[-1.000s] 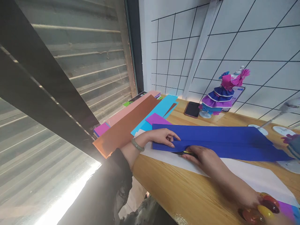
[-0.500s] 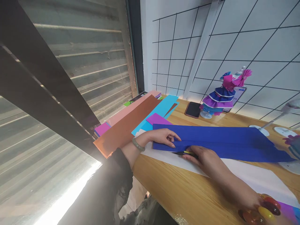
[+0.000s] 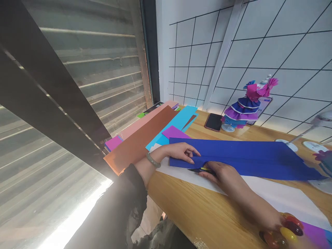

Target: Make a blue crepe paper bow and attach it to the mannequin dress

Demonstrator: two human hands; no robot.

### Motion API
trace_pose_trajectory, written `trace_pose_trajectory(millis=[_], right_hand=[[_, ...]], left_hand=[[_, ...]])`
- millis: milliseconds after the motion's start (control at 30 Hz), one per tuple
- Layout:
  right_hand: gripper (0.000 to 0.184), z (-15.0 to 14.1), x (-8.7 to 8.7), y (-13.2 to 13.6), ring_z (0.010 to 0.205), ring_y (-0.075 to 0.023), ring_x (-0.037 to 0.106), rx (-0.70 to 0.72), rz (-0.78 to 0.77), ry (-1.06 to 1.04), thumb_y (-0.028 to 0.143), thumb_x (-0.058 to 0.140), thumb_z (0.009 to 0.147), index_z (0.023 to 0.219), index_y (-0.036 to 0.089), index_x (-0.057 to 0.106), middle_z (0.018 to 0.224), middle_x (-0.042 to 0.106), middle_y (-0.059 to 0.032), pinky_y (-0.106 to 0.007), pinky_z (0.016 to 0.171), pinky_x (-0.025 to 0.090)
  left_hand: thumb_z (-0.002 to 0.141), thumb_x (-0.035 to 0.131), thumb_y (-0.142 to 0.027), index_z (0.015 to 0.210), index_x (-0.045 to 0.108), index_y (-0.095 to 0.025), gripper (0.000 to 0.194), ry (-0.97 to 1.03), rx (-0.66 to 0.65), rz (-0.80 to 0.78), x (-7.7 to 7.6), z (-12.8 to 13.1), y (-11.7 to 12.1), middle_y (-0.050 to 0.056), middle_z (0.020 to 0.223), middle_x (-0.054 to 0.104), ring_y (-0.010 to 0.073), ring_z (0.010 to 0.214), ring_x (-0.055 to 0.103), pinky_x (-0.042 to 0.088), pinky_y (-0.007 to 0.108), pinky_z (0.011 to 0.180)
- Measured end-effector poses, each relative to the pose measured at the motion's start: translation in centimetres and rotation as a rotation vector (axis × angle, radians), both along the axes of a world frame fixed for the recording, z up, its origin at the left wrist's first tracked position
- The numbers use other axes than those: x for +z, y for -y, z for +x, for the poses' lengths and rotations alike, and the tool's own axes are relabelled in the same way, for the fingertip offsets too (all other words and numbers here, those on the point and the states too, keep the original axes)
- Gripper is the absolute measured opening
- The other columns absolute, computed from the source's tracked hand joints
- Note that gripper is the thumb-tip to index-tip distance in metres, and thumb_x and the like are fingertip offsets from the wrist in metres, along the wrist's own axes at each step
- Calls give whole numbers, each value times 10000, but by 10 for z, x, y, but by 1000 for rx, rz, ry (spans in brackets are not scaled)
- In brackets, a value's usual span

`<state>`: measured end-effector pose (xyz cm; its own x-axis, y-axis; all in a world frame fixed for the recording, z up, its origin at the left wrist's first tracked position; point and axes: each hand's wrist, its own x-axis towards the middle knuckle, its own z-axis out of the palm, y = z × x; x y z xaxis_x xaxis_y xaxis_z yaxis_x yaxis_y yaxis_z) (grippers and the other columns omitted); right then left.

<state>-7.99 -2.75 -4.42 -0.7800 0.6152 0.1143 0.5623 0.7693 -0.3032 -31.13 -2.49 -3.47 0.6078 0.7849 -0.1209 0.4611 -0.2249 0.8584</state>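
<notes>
A long sheet of dark blue paper [image 3: 246, 152] lies across the table with a lengthwise crease. My left hand [image 3: 181, 152] rests on its left end, thumb and index finger apart, holding nothing. Just to the right, my right hand [image 3: 218, 171] is closed around a slim, dark pointed tool [image 3: 195, 170] with a yellow part. The tool's tip points left along the near edge of the blue paper; its grip is hidden in my fingers, so its exact kind is unclear. White paper [image 3: 275, 188] lies underneath.
Brown sheets [image 3: 145, 135], light blue paper [image 3: 176, 121] and a purple piece [image 3: 175, 131] lie to the left. A phone [image 3: 213, 121] and a small dress form in paper ruffles [image 3: 243, 107] stand at the back. White stand bases [image 3: 315, 146] are at the right.
My right hand has shifted slightly left with the pointed tool. My left hand and the blue paper look the same.
</notes>
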Motion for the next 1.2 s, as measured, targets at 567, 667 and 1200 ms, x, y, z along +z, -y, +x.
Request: trace_pose_trajectory(millis=[567,667,1200], right_hand=[[356,-1,0,2,713,-212,636,-5,34,29,506,398,864,799,224,605,780,687,-54,-296,611,435],[360,-2,1,2,737,-215,641,-18,11,41,519,398,858,835,229,609,810,689,-54,-296,617,442],[352,-9,-5,3,702,-203,632,-9,20,21,522,411,853,788,230,596,753,672,-32,-281,594,413]], left_hand=[[723,655,-303,1147,565,-187,449,29,-32,36,-4,-2,-2,-8,732,540,96,663,487,364,211,600],[719,659,-308,1146,567,-188,453,28,-35,47,-5,-2,-2,-6,731,546,97,658,486,358,211,594],[708,670,-327,1143,568,-184,469,45,-29,15,-4,-2,-2,-12,719,544,95,648,479,344,212,586]])
